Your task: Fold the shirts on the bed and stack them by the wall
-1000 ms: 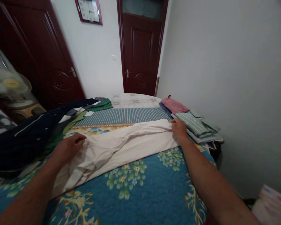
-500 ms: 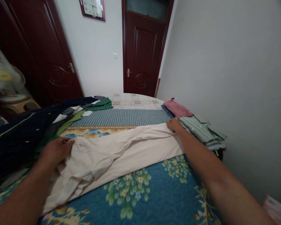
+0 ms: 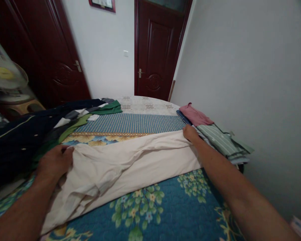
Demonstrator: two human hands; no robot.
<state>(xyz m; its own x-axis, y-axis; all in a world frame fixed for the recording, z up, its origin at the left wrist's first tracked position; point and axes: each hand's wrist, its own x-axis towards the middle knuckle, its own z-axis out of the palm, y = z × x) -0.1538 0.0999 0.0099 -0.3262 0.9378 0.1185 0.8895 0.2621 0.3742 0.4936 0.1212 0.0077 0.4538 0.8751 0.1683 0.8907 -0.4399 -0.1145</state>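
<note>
A pair of cream trousers (image 3: pixel 140 155) lies stretched across the bed, folded lengthwise, with creases along its middle. My left hand (image 3: pixel 56 161) pinches its upper corner at the wide left end, where the cloth is bunched and a flap is rumpled. At the narrow right end, my right hand (image 3: pixel 190 133) is closed on the upper corner, its fingertips mostly hidden behind the hand. The cloth between both hands looks fairly taut along its far edge. Its lower edge rests on the teal floral quilt (image 3: pixel 180 207).
Dark and green clothes (image 3: pixel 22 134) are heaped at left. Folded clothes, with a pink garment (image 3: pixel 195 114) and a striped green shirt (image 3: pixel 217 139), are stacked at right by the wall. A fan (image 3: pixel 7 75) stands far left; a patterned round-edged surface (image 3: pixel 145 104) lies beyond.
My left hand has shifted slightly left and my right hand slightly right, with the trousers' upper edge drawn a little straighter. The view has tilted down somewhat.
</note>
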